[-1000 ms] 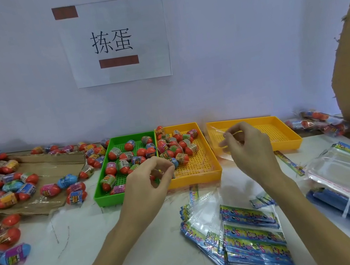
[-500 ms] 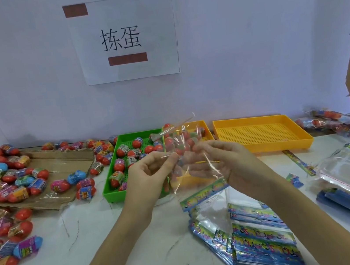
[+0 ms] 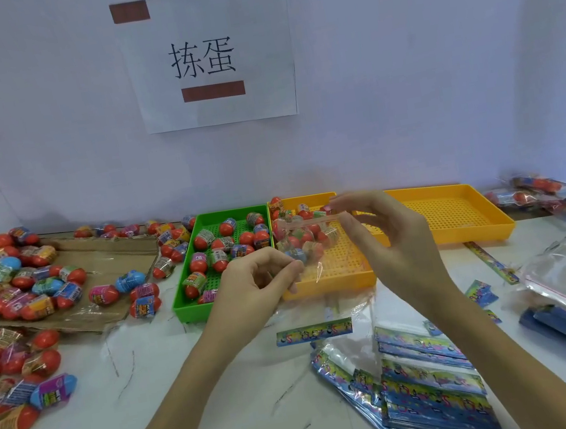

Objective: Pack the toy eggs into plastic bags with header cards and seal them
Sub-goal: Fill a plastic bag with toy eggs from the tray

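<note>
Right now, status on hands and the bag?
Left hand and right hand both pinch the clear plastic bag, held open above the table. Header card at its bottom; no egg inside yet. Nothing in the way.

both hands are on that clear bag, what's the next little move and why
Probably pull the mouth apart. The left hand and right hand pinch the clear plastic bag with its printed header card hanging below, and no egg shows inside. Then pick a red toy egg from the green mesh tray.
</note>
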### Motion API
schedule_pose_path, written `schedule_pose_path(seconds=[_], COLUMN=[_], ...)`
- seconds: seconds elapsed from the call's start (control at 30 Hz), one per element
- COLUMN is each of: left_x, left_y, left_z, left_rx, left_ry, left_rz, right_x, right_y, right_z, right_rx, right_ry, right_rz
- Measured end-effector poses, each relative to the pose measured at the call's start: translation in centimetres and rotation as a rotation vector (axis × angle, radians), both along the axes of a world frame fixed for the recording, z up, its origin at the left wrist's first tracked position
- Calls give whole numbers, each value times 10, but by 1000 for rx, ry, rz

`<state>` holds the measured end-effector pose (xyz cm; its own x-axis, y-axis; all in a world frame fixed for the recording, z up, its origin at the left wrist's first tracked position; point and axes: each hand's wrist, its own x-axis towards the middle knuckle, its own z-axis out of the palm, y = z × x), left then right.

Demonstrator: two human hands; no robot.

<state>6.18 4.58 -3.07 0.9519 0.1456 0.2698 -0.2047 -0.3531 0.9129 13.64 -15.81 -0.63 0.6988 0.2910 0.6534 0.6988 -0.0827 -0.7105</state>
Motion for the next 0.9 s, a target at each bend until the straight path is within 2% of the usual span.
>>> schedule_pose_path(seconds=[0.07, 0.17, 0.27, 0.33, 0.5, 0.57, 0.73, 0.8, 0.9], left_x=[0, -2, -3, -3, -7, -7, -7, -8, -7], left_y=[0, -1, -1, 0, -5, -5, -11, -13, -14], left_z=[0, 2, 4, 3, 1, 1, -2, -5, -5], left_rx=[19, 3, -1, 23, 206, 349, 946, 1069, 1148], left_ry=[-9, -19, -42, -73, -275, -391, -747, -826, -893], left_rz=[6, 5, 17, 29, 24, 43, 109, 92, 115], right_x=[-1, -1, -3, -3, -9, -12, -13, -13, -12], right_y=[0, 4, 8, 7, 7, 7, 8, 9, 6], right_z=[-1, -8, -9, -8, -4, -2, 3, 1, 5], right_rx=[-118, -207, -179, -180, -136, -108, -219, -289, -360], right_ry=[-88, -62, 62, 49, 103, 141, 235, 264, 260], right_rz=[1, 12, 45, 20, 56, 70, 61, 49, 83])
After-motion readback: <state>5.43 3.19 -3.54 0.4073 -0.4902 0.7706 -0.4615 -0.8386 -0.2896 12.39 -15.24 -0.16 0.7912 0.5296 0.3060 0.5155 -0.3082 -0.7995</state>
